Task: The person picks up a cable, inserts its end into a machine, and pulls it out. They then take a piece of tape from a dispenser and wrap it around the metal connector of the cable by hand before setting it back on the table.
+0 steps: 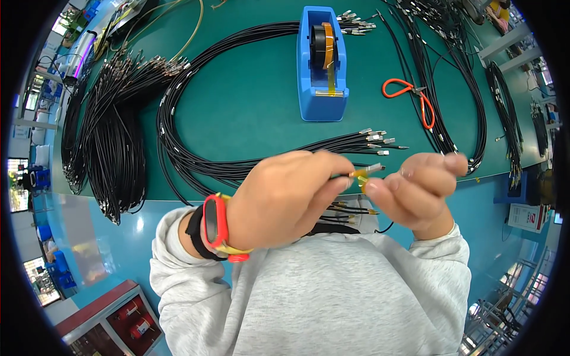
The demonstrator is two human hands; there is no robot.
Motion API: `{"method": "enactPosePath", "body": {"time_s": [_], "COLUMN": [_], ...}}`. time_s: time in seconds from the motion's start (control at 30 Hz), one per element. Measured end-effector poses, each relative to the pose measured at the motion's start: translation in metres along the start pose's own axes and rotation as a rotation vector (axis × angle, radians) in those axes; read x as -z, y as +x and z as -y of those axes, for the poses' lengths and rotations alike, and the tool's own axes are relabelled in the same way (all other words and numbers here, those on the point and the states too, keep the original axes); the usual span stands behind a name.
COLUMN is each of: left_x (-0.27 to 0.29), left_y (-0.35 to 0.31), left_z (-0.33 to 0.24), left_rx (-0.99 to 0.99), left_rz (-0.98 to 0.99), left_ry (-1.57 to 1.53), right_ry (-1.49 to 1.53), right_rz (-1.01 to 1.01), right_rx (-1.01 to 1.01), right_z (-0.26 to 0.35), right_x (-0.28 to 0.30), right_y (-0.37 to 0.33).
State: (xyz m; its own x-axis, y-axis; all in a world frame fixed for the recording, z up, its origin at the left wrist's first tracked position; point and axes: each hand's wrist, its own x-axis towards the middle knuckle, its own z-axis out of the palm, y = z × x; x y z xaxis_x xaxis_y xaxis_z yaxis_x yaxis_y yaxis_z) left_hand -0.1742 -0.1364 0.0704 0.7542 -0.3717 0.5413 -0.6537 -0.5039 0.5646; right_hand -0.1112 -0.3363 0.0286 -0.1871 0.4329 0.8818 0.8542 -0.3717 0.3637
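Note:
My left hand (285,196) is closed, its thumb and forefinger pinching a black cable near its end. From the fingertips sticks out the cable's silvery metal connector (374,168), pointing right. A small piece of amber tape (361,180) hangs at the base of that connector. Curled up beside it, my right hand (418,188) has its thumb at the tape; the exact grip is partly hidden. Beyond my hands stands a blue tape dispenser (322,110) with a roll of amber tape (328,44). A looped bundle of black cables (172,118) lies left of it, connector ends toward my hands.
Red-handled snips (426,111) lie right of the dispenser, against more black cables (469,101). A thick cable heap (116,142) covers the left of the green table (255,83). Several cable ends (350,210) show between my body and the table edge.

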Motion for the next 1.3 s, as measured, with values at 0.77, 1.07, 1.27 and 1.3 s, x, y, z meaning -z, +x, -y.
{"method": "enactPosePath", "body": {"time_s": [0.77, 1.07, 1.27, 1.3], "left_x": [0.007, 0.013, 0.005, 0.004], "left_y": [0.019, 0.019, 0.015, 0.015], "left_z": [0.001, 0.004, 0.005, 0.006], "left_rx": [0.444, 0.523, 0.316, 0.262], "left_rz": [0.29, 0.297, 0.238, 0.23], "left_ry": [-0.466, -0.54, -0.352, -0.302], "right_ry": [0.65, 0.848, 1.0, 1.002], "right_rz": [0.541, 0.507, 0.612, 0.609], "right_rx": [-0.766, -0.891, -0.89, -0.889], "right_z": [-0.027, -0.027, -0.027, -0.026], "right_x": [0.001, 0.011, 0.007, 0.007], "right_y": [0.043, 0.036, 0.035, 0.035]}}
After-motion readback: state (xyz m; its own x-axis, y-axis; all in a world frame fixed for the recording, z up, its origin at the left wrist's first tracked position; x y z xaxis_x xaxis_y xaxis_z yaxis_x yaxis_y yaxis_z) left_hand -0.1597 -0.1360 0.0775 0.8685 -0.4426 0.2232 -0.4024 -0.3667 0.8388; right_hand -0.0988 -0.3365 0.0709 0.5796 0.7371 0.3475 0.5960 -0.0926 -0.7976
